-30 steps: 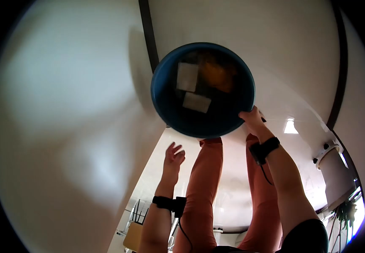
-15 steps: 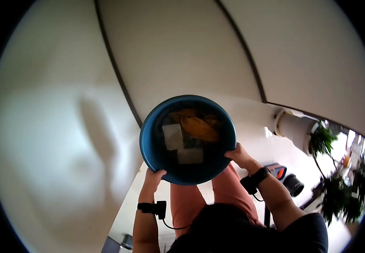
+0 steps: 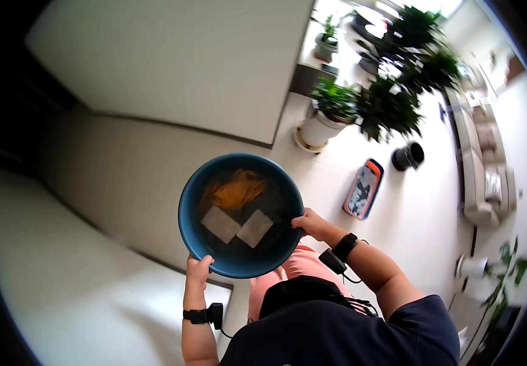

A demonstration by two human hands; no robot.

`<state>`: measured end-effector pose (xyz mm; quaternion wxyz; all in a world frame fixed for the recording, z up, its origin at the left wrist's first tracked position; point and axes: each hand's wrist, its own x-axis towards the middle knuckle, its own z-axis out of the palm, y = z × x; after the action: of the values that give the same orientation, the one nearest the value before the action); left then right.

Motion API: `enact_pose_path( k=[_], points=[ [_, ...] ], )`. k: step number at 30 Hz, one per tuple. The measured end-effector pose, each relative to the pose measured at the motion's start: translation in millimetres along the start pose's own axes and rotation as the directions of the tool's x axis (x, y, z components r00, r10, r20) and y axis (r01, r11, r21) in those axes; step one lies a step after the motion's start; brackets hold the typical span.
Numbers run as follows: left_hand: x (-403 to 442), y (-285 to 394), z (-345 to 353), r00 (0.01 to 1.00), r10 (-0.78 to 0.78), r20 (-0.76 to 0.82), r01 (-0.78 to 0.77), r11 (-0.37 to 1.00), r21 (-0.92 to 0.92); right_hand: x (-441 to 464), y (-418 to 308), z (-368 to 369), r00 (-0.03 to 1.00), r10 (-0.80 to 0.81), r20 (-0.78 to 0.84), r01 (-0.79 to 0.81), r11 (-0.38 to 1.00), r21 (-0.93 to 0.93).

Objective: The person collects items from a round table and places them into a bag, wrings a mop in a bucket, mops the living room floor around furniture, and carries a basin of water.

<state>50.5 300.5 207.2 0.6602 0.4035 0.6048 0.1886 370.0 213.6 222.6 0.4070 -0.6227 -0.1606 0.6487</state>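
Observation:
A round blue basin (image 3: 189, 222) hangs in front of my body, carried between both hands. Its near-left rim is gripped by my left hand (image 3: 200, 268), thumb hooked over the edge. On the right side, my right hand (image 3: 312, 224) clasps the rim the same way. Inside lie a crumpled orange-yellow cloth (image 3: 236, 190) and two pale rectangular pieces, one left (image 3: 220, 224) and one right (image 3: 255, 229). Darker material or water surrounds them; I cannot tell which. The fingers beneath the rim are hidden.
Ahead, a white wall (image 3: 184, 55) ends at a corner. Beyond it stand a potted plant (image 3: 324, 125) and a larger leafy plant (image 3: 397, 91). A blue-and-orange tub (image 3: 364, 189) and a black bucket (image 3: 408, 157) rest on the floor. A beige sofa (image 3: 473, 152) is at far right.
My view has swung to the right, bringing plants, tub, bucket and sofa into sight. The basin, still held in both hands, appears farther left, and its contents show more clearly.

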Motion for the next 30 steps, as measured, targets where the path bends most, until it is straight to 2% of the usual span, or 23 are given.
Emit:
enact_pose_path(
  k=[1, 3, 5, 6, 9, 13, 17, 20, 24, 30],
  points=[
    [-16.6, -2.1, 18.4, 1.000, 0.006, 0.021, -0.007, 0.998, 0.063, -29.1, 8.6, -18.4, 1.000, -0.023, -0.004, 0.023, 0.999, 0.049],
    [-26.2, 9.3, 30.2, 0.996, 0.027, 0.080, -0.036, 0.994, 0.107, -54.4, 24.0, -28.6, 0.993, -0.024, -0.113, 0.034, 0.996, 0.087],
    [-59.4, 20.8, 66.3, 0.996, 0.024, 0.088, -0.036, 0.989, 0.143, -101.0, 33.7, -61.5, 0.992, -0.015, -0.125, 0.026, 0.996, 0.087],
    [-44.0, 33.7, 55.4, 0.988, 0.001, 0.152, -0.025, 0.988, 0.152, -108.2, 14.4, -45.9, 0.983, 0.026, -0.183, -0.018, 0.999, 0.043],
    [-79.6, 37.0, 92.7, 0.970, 0.017, 0.244, -0.076, 0.969, 0.236, -169.2, 39.8, -71.8, 0.970, 0.040, -0.241, -0.007, 0.991, 0.136],
    [-103.9, 37.0, 150.1, 0.930, 0.009, 0.367, -0.119, 0.953, 0.279, -217.8, 78.8, -109.5, 0.947, 0.025, -0.320, 0.078, 0.949, 0.305],
    [-140.7, 20.1, 224.1, 0.882, -0.024, 0.471, -0.152, 0.931, 0.331, -280.4, 127.7, -162.5, 0.924, 0.020, -0.381, 0.126, 0.927, 0.354],
    [-163.5, 8.4, 278.0, 0.865, -0.029, 0.501, -0.195, 0.900, 0.390, -324.2, 148.5, -197.2, 0.906, 0.041, -0.421, 0.137, 0.913, 0.383],
    [-195.8, -22.5, 357.4, 0.869, -0.040, 0.493, -0.211, 0.871, 0.443, -372.0, 194.9, -257.8, 0.870, 0.028, -0.492, 0.233, 0.857, 0.460],
    [-262.5, -57.3, 491.0, 0.817, -0.119, 0.564, -0.197, 0.862, 0.467, -466.6, 229.7, -373.9, 0.841, 0.005, -0.541, 0.264, 0.869, 0.419]
  ],
)
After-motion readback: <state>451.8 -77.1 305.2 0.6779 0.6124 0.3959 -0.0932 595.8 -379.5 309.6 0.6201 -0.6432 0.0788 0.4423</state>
